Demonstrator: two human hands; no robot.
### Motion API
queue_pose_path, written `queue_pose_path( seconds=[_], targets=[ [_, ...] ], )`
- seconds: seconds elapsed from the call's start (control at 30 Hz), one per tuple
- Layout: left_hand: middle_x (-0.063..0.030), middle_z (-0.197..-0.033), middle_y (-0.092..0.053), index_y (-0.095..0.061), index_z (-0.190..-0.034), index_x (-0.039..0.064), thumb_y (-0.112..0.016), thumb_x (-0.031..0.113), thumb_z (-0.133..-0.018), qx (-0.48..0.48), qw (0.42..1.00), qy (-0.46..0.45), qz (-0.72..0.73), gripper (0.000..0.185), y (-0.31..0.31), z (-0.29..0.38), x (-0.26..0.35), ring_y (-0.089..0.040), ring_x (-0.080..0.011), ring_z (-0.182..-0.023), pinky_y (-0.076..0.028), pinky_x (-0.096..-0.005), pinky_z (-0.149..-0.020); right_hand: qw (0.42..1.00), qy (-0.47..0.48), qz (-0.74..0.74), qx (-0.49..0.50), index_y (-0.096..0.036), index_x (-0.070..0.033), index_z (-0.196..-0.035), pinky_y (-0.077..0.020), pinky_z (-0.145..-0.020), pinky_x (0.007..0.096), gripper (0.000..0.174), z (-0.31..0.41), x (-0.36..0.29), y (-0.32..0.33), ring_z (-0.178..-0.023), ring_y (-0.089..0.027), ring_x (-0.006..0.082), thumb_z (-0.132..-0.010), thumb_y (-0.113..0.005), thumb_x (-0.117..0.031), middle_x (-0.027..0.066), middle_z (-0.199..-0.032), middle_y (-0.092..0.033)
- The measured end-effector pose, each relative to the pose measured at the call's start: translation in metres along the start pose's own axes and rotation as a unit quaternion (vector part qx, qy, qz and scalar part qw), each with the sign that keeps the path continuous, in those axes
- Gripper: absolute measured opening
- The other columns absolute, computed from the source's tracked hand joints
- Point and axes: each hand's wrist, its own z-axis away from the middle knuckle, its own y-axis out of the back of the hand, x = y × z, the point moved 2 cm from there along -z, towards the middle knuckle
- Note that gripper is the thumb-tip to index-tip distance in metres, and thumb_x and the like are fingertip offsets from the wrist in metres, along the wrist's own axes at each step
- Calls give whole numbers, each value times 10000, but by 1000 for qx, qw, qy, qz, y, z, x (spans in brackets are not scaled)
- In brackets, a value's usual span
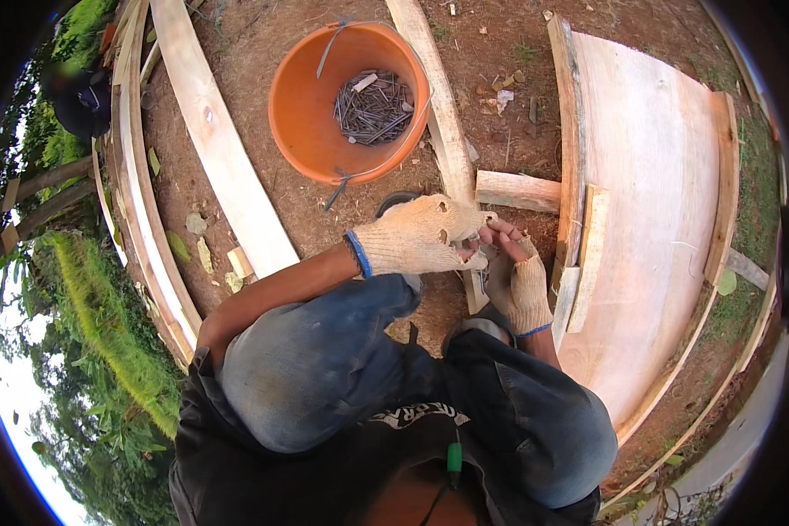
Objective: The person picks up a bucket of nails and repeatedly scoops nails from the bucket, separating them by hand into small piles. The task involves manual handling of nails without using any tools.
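My left hand, in a worn knitted glove with holes and a blue cuff, reaches in from the left above my knee. Its bare fingertips meet those of my right hand, gloved the same way. Something small and thin seems to lie between the fingers, too hidden to name. Both hands are above the near end of a narrow wooden board. Beyond my left hand stands an orange plastic bucket with a wire handle and many loose nails inside. A dark round object is partly hidden behind my left glove.
At the right lies a plywood panel framed with battens; a short wood block touches its left edge. A long plank and stacked boards lie at the left. A person is at the far upper left.
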Motion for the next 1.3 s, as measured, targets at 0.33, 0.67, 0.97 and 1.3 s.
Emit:
queue_pose_path(
  seconds=[0.33,0.67,0.97,1.3],
  targets=[
    [-158,-1007,-740,-694,-1094,82,-705,353,-880,207,882,250,-342,345,144,8,-60,-723,-305,-978,-563,-449,-848,989,-27,-87,118,-512,-39,-1425,-517,-1029,448,581,19,10,33,-1162,-604,284,-929,-701,-276,133,-1260,-618],
    [-250,-1051,-720,-692,-1076,41,-708,230,-808,221,857,265,-383,329,116,-42,-96,-700,-435,-1008,-562,-538,-873,990,-8,-23,141,-569,-28,-1368,-532,-960,401,497,3,14,69,-1087,-626,265,-931,-690,-234,136,-1193,-658],
    [-203,-1007,-736,-706,-1017,109,-663,158,-806,275,864,230,-353,221,122,-16,-94,-708,-413,-974,-563,-531,-832,985,9,-40,166,-563,-19,-1372,-514,-702,317,515,-3,1,72,-842,-588,188,-917,-717,-206,101,-1081,-646],
    [-59,-725,-643,-658,-934,25,-740,85,-814,319,929,85,-167,157,154,6,8,-593,-119,-670,-514,-311,-664,992,41,56,103,-572,-28,-1378,-286,-453,208,415,10,-23,55,-546,-430,36,-998,-648,-178,7,-905,-630]
  ],
)
